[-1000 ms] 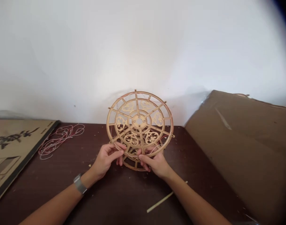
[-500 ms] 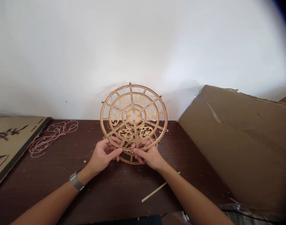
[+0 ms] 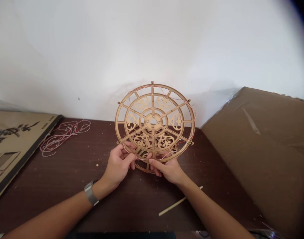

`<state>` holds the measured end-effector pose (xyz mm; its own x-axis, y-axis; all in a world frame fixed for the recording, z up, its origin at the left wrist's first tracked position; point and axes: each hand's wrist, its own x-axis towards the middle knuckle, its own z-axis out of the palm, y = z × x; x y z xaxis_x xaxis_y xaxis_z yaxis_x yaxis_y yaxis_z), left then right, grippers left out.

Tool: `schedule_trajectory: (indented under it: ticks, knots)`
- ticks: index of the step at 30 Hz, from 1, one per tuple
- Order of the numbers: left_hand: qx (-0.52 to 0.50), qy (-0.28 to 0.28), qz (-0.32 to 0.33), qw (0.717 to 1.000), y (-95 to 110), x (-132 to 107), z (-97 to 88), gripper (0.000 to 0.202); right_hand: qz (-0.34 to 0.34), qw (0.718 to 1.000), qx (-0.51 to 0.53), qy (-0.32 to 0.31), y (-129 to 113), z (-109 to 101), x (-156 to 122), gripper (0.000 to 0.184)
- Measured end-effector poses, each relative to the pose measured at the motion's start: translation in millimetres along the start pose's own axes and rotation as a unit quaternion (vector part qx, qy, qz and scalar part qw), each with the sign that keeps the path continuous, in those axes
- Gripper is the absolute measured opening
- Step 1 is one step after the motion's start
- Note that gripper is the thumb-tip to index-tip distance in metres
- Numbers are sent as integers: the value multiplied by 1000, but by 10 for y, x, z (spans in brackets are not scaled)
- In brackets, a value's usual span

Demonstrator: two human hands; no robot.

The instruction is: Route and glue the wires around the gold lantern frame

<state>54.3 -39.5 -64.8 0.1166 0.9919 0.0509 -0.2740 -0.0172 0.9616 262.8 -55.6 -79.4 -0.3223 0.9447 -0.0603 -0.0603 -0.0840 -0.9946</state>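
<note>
Plainly pinches the wooden wheel (image 3: 153,127) low on its rim with left hand (image 3: 119,164) and right hand (image 3: 171,169); holds it upright above both, with thin wire (image 3: 195,114) around the edge.

Hands (image 3: 119,165) and forearms (image 3: 58,209) are bare, the left wrist (image 3: 101,190) wearing a silver-grey watch (image 3: 91,194).

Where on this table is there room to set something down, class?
Below the wires, between printed panel and left forearm: bare tabletop, a few specks. Also between right forearm and cardboard, past the stick tip. Crowded: the middle, with left hand, right hand and wooden wheel.
</note>
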Motion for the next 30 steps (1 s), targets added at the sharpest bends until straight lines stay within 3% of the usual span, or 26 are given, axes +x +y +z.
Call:
schedule_trajectory:
  ticks: [3,11,23,30]
  knots:
    - [-2,-14,-1,1000,1,1,-28,27,1,1000,4,5,-3,-5,-4,61]
    - [-17,-116,-16,993,34,34,-200,36,1,999,33,21,-15,-63,-10,62]
    - [41,-101,6,994,30,64,-169,32,14,999,47,19,-43,-39,5,60]
    - [70,-115,12,991,43,55,-171,43,9,998,55,33,2,-48,10,59]
